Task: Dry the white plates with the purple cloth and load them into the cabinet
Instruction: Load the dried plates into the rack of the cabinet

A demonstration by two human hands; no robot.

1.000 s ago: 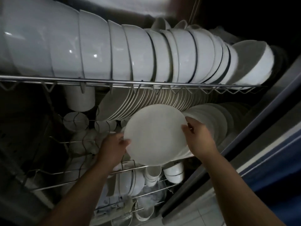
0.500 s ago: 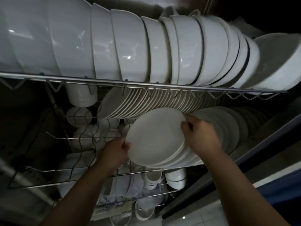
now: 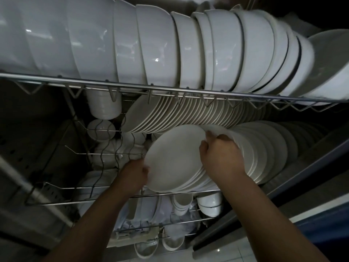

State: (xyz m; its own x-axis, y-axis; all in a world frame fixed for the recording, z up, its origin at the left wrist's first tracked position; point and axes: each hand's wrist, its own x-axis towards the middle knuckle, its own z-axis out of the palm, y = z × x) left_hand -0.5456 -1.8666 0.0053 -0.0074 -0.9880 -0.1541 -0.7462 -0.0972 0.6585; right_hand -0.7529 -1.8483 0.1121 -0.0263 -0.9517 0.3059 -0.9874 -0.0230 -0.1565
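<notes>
White china fills this cabinet (image 3: 37,144), and one more plate (image 3: 175,157) is going in. The person holds it with both hands at the left end of the near row (image 3: 264,154) on the middle rack (image 3: 79,201), below the shelf of bowls (image 3: 151,48). The left hand (image 3: 135,174) grips the lower left rim, thumb at the edge of the face, fingers out of sight behind. The right hand (image 3: 221,157) pinches the upper right rim, fingertips hooked over the edge.

I'd say this is the loading step, with the plate close to seated. It stands on edge, tipped back. Its face is turned left and out toward the person, and its back seems to rest against the next plate in the row. Whether its lower rim sits on the wire yet, I cannot tell. Being round, it has no long axis of its own. From where I stand its oval runs from lower left to upper right, in line with its neighbours.

Next it wants lowering until the rim catches the rack. Then a gentle release, one hand at a time, so the leaning row does not slide left.
</notes>
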